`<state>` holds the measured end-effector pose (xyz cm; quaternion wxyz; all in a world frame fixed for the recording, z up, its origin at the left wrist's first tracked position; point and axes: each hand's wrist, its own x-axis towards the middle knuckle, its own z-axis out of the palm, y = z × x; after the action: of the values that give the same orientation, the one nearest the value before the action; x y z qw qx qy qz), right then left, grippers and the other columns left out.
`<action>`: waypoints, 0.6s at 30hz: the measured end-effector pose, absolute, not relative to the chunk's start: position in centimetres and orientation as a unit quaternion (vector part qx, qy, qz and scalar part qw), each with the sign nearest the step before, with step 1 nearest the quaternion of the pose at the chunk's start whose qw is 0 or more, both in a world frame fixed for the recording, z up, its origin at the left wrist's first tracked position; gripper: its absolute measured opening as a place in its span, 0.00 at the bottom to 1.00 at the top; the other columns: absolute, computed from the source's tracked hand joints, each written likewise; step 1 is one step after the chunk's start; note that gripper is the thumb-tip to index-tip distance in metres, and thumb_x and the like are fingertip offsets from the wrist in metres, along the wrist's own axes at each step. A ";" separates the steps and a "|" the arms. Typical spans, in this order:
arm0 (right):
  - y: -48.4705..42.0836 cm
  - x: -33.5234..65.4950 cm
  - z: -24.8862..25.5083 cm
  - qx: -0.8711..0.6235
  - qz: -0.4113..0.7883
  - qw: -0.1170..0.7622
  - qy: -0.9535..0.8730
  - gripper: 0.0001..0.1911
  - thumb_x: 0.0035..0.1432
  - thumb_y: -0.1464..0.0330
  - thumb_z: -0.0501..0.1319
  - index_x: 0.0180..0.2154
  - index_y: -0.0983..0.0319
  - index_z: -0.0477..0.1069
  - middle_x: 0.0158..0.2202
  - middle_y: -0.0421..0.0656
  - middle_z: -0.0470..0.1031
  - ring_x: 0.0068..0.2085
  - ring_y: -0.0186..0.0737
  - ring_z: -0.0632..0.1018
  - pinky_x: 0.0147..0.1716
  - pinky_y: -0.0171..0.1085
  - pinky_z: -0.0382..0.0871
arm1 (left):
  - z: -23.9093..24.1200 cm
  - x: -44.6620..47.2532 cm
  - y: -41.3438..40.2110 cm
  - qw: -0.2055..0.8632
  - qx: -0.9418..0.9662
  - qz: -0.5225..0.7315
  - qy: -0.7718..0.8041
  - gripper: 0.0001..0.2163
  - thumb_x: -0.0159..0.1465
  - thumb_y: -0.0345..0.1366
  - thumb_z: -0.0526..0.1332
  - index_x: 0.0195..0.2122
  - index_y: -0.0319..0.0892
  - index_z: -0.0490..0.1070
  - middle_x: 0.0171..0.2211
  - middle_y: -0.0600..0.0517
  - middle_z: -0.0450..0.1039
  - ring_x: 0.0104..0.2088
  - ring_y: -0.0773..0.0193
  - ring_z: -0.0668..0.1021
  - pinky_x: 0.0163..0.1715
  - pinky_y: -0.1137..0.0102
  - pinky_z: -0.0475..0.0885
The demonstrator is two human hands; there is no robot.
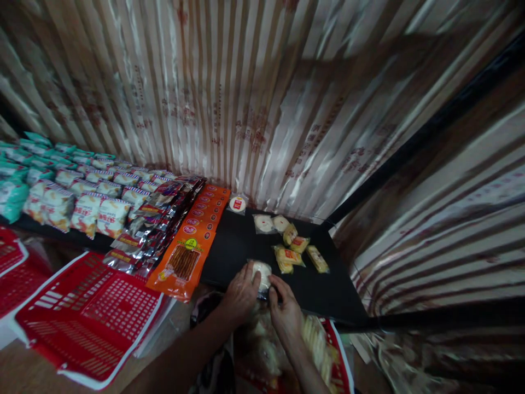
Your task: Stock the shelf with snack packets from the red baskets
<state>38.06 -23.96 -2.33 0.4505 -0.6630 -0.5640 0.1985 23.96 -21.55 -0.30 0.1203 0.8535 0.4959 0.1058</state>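
Between my two hands is a white round packaged cracker [262,273], at the front edge of the black shelf [233,235]. My left hand [241,294] is closed on its left side, with the fingers lying over the wrapper. On the other side, my right hand [286,309] pinches the packet with thumb and fingers. Further back lie similar white round packets [263,223] and one with a red label [237,204]. Several yellow wrapped snack bars [290,255] are scattered to the right of them.
Orange snack packs [184,260], silver-and-red packets [141,235] and rows of white bags [112,216] and green bags [14,194] fill the shelf leftward. Red baskets [118,301] stand below; one under my right arm holds packets [315,342]. A black post [414,137] and wrinkled printed sheeting [246,98] enclose the shelf.
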 end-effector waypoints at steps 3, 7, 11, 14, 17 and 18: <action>-24.1 38.4 -2.1 -0.655 0.236 0.471 -0.541 0.16 0.49 0.60 0.56 0.36 0.60 0.75 0.42 0.48 0.76 0.46 0.46 0.74 0.50 0.48 0.64 | -0.4 23.8 -22.1 0.106 0.857 0.133 0.486 0.18 0.63 0.28 0.47 0.54 0.35 0.62 0.58 0.39 0.59 0.56 0.53 0.66 0.53 0.63 0.64; -24.0 38.7 -1.0 -0.652 0.335 0.482 -0.481 0.17 0.48 0.59 0.58 0.37 0.61 0.75 0.39 0.47 0.78 0.40 0.46 0.76 0.45 0.47 0.68 | 1.4 23.2 -21.9 0.167 0.832 0.199 0.490 0.16 0.61 0.28 0.50 0.50 0.39 0.67 0.54 0.45 0.67 0.52 0.59 0.69 0.53 0.68 0.64; -23.5 39.0 1.3 -0.628 0.367 0.522 -0.445 0.20 0.47 0.55 0.59 0.37 0.61 0.75 0.39 0.47 0.78 0.39 0.46 0.77 0.43 0.46 0.69 | 4.3 22.4 -21.1 0.249 0.755 0.293 0.531 0.13 0.62 0.33 0.52 0.45 0.44 0.70 0.45 0.50 0.73 0.45 0.62 0.73 0.48 0.69 0.66; -23.0 39.0 3.2 -0.610 0.361 0.545 -0.447 0.21 0.46 0.54 0.61 0.39 0.60 0.75 0.44 0.47 0.77 0.47 0.48 0.74 0.51 0.48 0.63 | 5.4 22.0 -20.4 0.319 0.683 0.356 0.552 0.11 0.61 0.39 0.53 0.41 0.44 0.71 0.35 0.52 0.76 0.35 0.64 0.76 0.37 0.72 0.69; -22.9 38.8 4.5 -0.585 0.383 0.554 -0.452 0.24 0.43 0.54 0.64 0.42 0.59 0.74 0.45 0.46 0.76 0.48 0.47 0.73 0.52 0.48 0.63 | 5.7 21.9 -19.8 0.432 0.608 0.417 0.520 0.12 0.60 0.43 0.55 0.35 0.42 0.72 0.24 0.56 0.72 0.23 0.69 0.71 0.23 0.76 0.65; -23.0 38.6 4.8 -0.577 0.399 0.556 -0.446 0.25 0.42 0.54 0.65 0.42 0.59 0.74 0.44 0.47 0.77 0.46 0.47 0.75 0.49 0.47 0.66 | 5.7 21.9 -19.7 0.469 0.580 0.436 0.504 0.12 0.59 0.43 0.55 0.35 0.41 0.72 0.21 0.57 0.70 0.20 0.71 0.69 0.20 0.77 0.63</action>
<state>38.64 -23.04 4.84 0.5561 -0.5770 -0.4456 0.3991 21.87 -19.66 5.71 0.4685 0.5798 0.5043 0.4358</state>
